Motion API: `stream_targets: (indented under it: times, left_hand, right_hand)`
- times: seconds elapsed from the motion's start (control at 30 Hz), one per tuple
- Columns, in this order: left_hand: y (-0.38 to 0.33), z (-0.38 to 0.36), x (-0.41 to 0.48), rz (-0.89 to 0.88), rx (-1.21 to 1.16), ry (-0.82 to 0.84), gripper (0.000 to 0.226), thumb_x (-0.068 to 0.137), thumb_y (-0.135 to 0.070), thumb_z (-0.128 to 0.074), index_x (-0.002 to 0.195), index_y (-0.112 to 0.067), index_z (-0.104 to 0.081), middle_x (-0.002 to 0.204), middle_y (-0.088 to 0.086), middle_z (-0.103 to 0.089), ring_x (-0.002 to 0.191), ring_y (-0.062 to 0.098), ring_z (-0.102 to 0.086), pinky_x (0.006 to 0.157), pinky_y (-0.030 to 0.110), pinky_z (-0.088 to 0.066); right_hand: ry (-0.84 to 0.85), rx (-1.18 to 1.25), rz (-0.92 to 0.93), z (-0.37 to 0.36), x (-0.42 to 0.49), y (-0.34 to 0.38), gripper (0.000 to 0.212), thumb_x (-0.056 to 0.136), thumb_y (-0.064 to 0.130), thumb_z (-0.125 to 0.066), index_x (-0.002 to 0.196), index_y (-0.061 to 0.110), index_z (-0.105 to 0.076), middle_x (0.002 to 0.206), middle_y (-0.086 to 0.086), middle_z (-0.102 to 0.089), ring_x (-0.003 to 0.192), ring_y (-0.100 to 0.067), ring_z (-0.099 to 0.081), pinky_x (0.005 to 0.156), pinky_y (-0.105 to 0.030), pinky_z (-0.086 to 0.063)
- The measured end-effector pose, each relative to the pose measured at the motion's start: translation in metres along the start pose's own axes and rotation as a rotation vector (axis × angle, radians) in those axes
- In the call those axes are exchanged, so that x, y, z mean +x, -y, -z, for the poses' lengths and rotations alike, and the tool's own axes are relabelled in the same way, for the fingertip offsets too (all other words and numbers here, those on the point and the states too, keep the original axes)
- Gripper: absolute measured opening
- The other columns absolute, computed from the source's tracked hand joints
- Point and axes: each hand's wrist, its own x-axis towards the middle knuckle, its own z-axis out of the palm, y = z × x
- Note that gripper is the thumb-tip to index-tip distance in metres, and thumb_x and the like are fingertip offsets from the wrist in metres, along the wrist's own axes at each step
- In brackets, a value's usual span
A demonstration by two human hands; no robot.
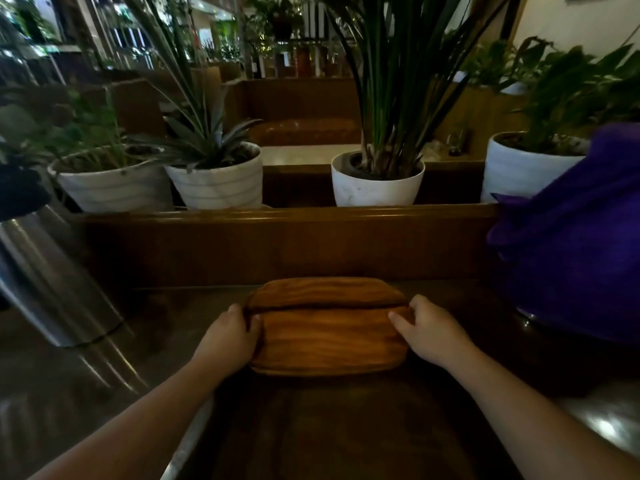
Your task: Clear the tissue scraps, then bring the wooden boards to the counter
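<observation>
Two brown wooden boards (327, 336) lie stacked in the middle of the view, the upper one shifted toward me so the far edge of the lower one shows behind it. They rest on a dark surface (311, 427). My left hand (230, 336) grips the stack's left edge, thumb on top. On the opposite edge, my right hand (427, 329) holds the boards the same way. No tissue scraps show in view.
A wooden ledge (277, 216) runs behind the boards, with several white potted plants (377, 181) on it. A purple cloth (575, 251) bulks at the right. A shiny metal bin (52, 271) stands at the left. Steel counter edges (602, 424) flank the dark surface.
</observation>
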Motion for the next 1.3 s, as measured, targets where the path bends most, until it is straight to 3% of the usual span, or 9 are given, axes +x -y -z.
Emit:
stream_targets:
  times: [0.23, 0.37, 0.53, 0.83, 1.0, 1.17, 1.3]
  left_hand:
    - [0.0, -0.002, 0.009, 0.013, 0.017, 0.013, 0.029, 0.095, -0.037, -0.044, 0.106, -0.011, -0.052, 0.099, 0.009, -0.057, 0.083, 0.018, -0.06, 0.07, 0.031, -0.051]
    - [0.004, -0.003, 0.008, 0.026, 0.013, 0.0, 0.032, 0.093, -0.037, -0.047, 0.11, -0.01, -0.052, 0.105, 0.01, -0.055, 0.087, 0.02, -0.059, 0.077, 0.038, -0.053]
    - [0.007, -0.007, 0.007, 0.008, 0.057, -0.018, 0.033, 0.093, -0.038, -0.047, 0.113, -0.013, -0.052, 0.108, 0.004, -0.044, 0.083, 0.009, -0.046, 0.076, 0.029, -0.042]
    - [0.002, -0.002, 0.004, 0.061, 0.045, 0.0, 0.032, 0.091, -0.037, -0.051, 0.11, -0.011, -0.055, 0.109, 0.01, -0.054, 0.093, 0.021, -0.058, 0.086, 0.044, -0.053]
    - [-0.009, 0.002, 0.002, 0.062, -0.012, 0.02, 0.026, 0.092, -0.029, -0.05, 0.109, -0.01, -0.055, 0.108, 0.014, -0.059, 0.087, 0.022, -0.062, 0.081, 0.041, -0.056]
    - [-0.01, 0.003, -0.003, 0.053, -0.017, 0.054, 0.027, 0.093, -0.029, -0.049, 0.114, -0.014, -0.054, 0.115, 0.014, -0.056, 0.092, 0.022, -0.061, 0.086, 0.043, -0.054]
    - [-0.024, 0.009, -0.012, -0.037, 0.191, -0.041, 0.057, 0.089, -0.041, -0.052, 0.138, -0.017, -0.036, 0.134, 0.013, -0.046, 0.116, 0.027, -0.051, 0.097, 0.043, -0.048]
  right_hand:
    - [-0.008, -0.097, 0.002, 0.0, 0.002, 0.003, 0.047, 0.092, 0.055, -0.045, 0.121, 0.017, -0.052, 0.091, 0.005, -0.055, 0.077, -0.011, -0.056, 0.065, -0.031, -0.051]
    - [-0.009, -0.13, 0.031, -0.002, 0.002, 0.003, 0.048, 0.093, 0.054, -0.045, 0.122, 0.016, -0.052, 0.089, 0.005, -0.055, 0.076, -0.011, -0.057, 0.063, -0.03, -0.051]
    - [-0.017, -0.166, 0.065, -0.003, 0.004, 0.001, 0.051, 0.093, 0.054, -0.043, 0.124, 0.015, -0.051, 0.087, 0.007, -0.054, 0.074, -0.01, -0.056, 0.055, -0.027, -0.045]
    - [-0.022, -0.247, 0.111, -0.003, 0.009, -0.001, 0.048, 0.094, 0.054, -0.04, 0.118, 0.015, -0.052, 0.079, 0.006, -0.053, 0.067, -0.009, -0.055, 0.047, -0.025, -0.038]
    - [-0.011, -0.208, 0.063, -0.003, 0.008, -0.001, 0.039, 0.091, 0.056, -0.044, 0.105, 0.021, -0.054, 0.079, 0.004, -0.057, 0.065, -0.01, -0.058, 0.048, -0.026, -0.046]
    - [0.044, -0.223, 0.065, 0.0, 0.008, -0.002, 0.059, 0.088, 0.064, -0.041, 0.123, 0.018, -0.051, 0.092, 0.004, -0.056, 0.077, -0.013, -0.058, 0.058, -0.029, -0.048]
    - [-0.016, -0.434, 0.21, 0.019, -0.001, 0.002, 0.064, 0.084, 0.071, -0.037, 0.124, 0.022, -0.048, 0.099, 0.003, -0.059, 0.083, -0.015, -0.059, 0.067, -0.035, -0.053]
